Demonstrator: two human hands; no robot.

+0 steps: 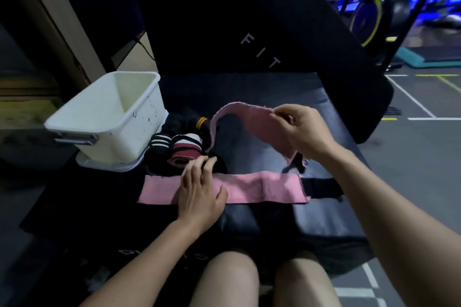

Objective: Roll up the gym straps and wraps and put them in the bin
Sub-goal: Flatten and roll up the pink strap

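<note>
Head view: right hand (303, 132) pinches one pink wrap's (259, 122) raised end; left hand (199, 192) rests flat-fingered on the other wrap (262, 188) lying across the bench (324, 212). Soft, light, floppy cloth likely rolls best from its free end. Bin (139, 117) stands left.

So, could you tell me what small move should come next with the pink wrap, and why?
Probably start rolling: the right hand pinches the long pink fabric wrap by its lifted end, the left hand pins the flat part, and the white plastic bin looks empty.
</note>
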